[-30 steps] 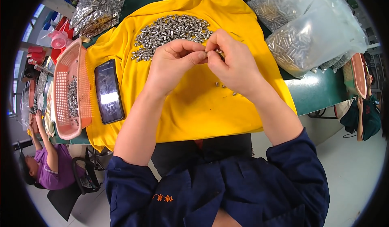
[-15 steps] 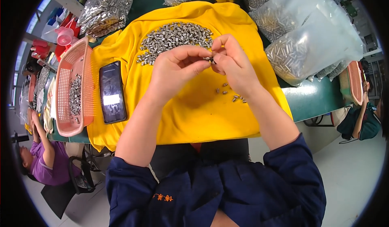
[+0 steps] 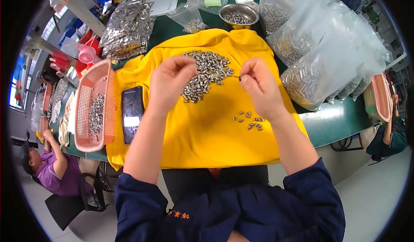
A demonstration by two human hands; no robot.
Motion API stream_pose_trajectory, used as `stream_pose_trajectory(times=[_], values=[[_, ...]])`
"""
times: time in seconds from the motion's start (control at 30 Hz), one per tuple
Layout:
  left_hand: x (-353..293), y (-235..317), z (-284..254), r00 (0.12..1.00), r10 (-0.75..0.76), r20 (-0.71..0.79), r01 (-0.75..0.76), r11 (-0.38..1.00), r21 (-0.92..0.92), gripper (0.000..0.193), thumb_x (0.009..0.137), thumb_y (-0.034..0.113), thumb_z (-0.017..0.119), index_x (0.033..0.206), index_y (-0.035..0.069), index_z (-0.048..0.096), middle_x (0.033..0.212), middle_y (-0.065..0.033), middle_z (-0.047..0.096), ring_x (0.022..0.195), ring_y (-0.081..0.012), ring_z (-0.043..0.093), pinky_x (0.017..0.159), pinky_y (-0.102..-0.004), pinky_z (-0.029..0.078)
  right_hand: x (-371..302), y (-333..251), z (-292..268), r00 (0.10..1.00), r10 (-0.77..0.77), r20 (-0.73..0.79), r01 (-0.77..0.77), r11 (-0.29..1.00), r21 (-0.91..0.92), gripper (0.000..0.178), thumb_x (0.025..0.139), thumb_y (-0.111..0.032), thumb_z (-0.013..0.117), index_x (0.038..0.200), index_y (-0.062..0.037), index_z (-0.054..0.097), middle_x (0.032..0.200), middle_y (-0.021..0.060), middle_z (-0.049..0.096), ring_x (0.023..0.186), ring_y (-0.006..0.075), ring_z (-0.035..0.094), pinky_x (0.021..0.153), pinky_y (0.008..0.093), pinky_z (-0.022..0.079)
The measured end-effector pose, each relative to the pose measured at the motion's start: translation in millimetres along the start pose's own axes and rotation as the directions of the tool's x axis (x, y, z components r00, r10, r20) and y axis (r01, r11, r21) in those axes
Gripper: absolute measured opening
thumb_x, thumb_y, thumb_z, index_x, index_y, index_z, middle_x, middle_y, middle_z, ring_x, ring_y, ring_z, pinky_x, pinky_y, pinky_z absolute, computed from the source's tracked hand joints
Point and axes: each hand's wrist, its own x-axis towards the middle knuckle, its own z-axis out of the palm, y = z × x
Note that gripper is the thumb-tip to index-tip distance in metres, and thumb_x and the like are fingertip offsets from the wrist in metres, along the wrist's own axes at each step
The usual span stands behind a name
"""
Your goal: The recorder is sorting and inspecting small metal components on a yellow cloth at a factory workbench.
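Observation:
My left hand point(image 3: 171, 83) hovers over the left part of a pile of small silvery metal cylinders point(image 3: 211, 67). Its thumb and fingertips are drawn together, and whatever may be between them is hidden. To the right of the pile, my right hand point(image 3: 260, 88) pinches a thin dark piece point(image 3: 240, 78) that points left; its exact kind is too small to tell. Below that hand several loose cylinders point(image 3: 250, 120) lie scattered on the yellow cloth point(image 3: 207, 142). The two hands are apart, with part of the pile between them.
At left are a dark phone point(image 3: 132, 108) and a pink basket point(image 3: 110, 108) holding metal pieces. Bags of metal parts point(image 3: 302, 80) crowd the right; another bag point(image 3: 127, 26) and a metal bowl point(image 3: 238, 9) stand at the back. A person in purple point(image 3: 56, 168) sits far left.
My hands were together at the fingertips and have moved apart, left hand leftward, right hand rightward. The whole view has shifted, so the table sits lower in it.

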Motion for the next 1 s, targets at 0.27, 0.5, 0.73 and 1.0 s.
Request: stream_pose_trajectory(times=[0.27, 0.5, 0.73, 1.0], values=[[155, 10, -45, 0.94, 0.336, 0.065, -0.262, 0.584, 0.768, 0.018, 0.076, 0.017, 0.055, 0.091, 0.007, 0.061, 0.082, -0.0103, 0.062, 0.076, -0.023, 0.06, 0.069, -0.0293, 0.046, -6, -5, 13, 0.999, 0.042, 0.032, -0.037, 0.988, -0.151, 0.008, 0.075, -0.003, 0.045, 0.082, -0.0027, 0.046, 0.065, 0.0052, 0.047, 0.056, 0.0126, 0.043, 0.054, 0.0248, 0.038], [206, -3, -42, 0.956, 0.015, 0.293, -0.277, 0.376, 0.884, 0.024, 0.071, 0.021, 0.055, 0.092, 0.011, 0.062, 0.085, -0.0083, 0.063, 0.079, -0.0244, 0.059, 0.071, -0.0326, 0.046, -6, -1, 12, 0.999, 0.044, 0.007, -0.041, 0.978, -0.206, 0.008, 0.075, -0.004, 0.045, 0.082, -0.0027, 0.048, 0.065, 0.0066, 0.048, 0.056, 0.0138, 0.045, 0.053, 0.0256, 0.039], [178, 13, -38, 0.904, 0.337, 0.264, -0.362, 0.271, 0.892, 0.024, 0.076, 0.026, 0.052, 0.095, 0.014, 0.061, 0.089, -0.0077, 0.062, 0.08, -0.0263, 0.059, 0.071, -0.0324, 0.047, -3, 5, 8, 1.0, 0.026, -0.015, -0.028, 0.983, -0.181, 0.007, 0.076, -0.005, 0.046, 0.082, -0.0031, 0.049, 0.062, 0.006, 0.048, 0.054, 0.0123, 0.045, 0.052, 0.0249, 0.038], [42, -24, 23, 0.699, 0.191, 0.689, -0.69, 0.434, 0.579, 0.019, 0.07, 0.007, 0.057, 0.088, 0.007, 0.061, 0.094, -0.0072, 0.058, 0.086, -0.0236, 0.054, 0.076, -0.0317, 0.043, 7, 12, 3, 0.986, -0.078, -0.149, 0.07, 0.996, -0.056, 0.005, 0.079, -0.003, 0.045, 0.083, -0.0028, 0.049, 0.061, 0.0, 0.044, 0.053, 0.0058, 0.039, 0.049, 0.0208, 0.033]])
